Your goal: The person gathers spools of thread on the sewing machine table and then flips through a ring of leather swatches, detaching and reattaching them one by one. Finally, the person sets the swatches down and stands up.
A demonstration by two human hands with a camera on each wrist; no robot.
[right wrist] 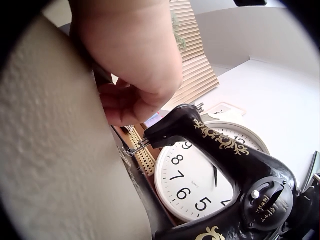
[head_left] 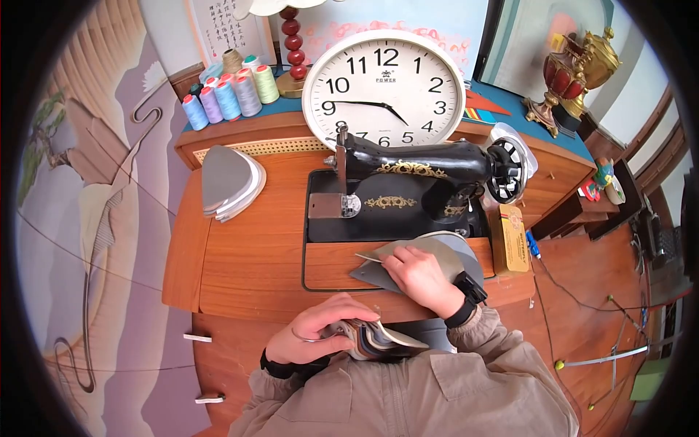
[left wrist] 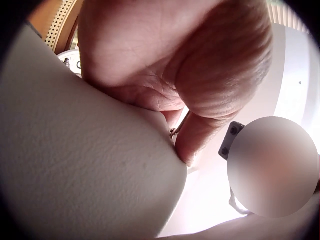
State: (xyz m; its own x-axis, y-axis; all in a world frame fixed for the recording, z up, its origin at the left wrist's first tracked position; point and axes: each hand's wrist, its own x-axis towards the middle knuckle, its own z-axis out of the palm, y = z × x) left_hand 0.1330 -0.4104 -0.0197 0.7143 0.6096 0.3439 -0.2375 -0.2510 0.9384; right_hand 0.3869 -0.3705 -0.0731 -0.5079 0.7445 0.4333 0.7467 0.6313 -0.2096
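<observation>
My left hand (head_left: 309, 336) grips a thick bundle of leather-like swatches (head_left: 368, 341) in front of my jacket, below the table's front edge. A thin metal ring shows by its thumb, and a pale grained swatch (left wrist: 95, 160) fills much of the left wrist view. Just above, my right hand (head_left: 421, 278) pinches the edge of a taupe swatch (right wrist: 75, 150). Grey swatches (head_left: 373, 275) fan out beneath it on the tabletop, between the hand and the sewing machine. The right fingertips (right wrist: 122, 105) curl at the swatch's edge in the right wrist view.
A black sewing machine (head_left: 408, 164) stands behind the right hand, a yellow box (head_left: 510, 239) to its right. Another swatch pile (head_left: 231, 180) lies at the table's left. Behind are a round clock (head_left: 386, 87), thread spools (head_left: 227, 95) and a red-beaded lamp (head_left: 293, 44).
</observation>
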